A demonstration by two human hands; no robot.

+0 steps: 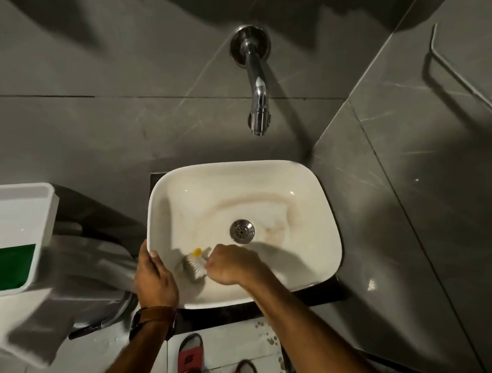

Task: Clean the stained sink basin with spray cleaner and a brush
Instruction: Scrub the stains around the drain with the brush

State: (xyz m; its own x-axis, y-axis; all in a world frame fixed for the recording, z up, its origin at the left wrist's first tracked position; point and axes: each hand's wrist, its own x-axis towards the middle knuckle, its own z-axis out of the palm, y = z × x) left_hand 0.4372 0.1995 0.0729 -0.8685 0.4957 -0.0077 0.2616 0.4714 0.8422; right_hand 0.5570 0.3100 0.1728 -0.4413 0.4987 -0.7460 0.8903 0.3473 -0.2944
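Observation:
A white rectangular sink basin (318, 194) fills the middle of the view, with brownish stains curving around its steel drain (242, 231). My right hand (231, 267) is closed on a white scrub brush (194, 265) with a yellow spot, bristles pressed against the basin's near-left floor. My left hand (153, 277) grips the basin's left rim, thumb over the edge; a brown-strapped watch is on that wrist. No spray cleaner bottle is in view.
A chrome wall tap (255, 81) juts out above the basin. At the left stands a white bin (18, 224) with a green panel, and a grey cloth (82, 278) lies beside it. Dark counter edges the basin. My sandalled feet show below.

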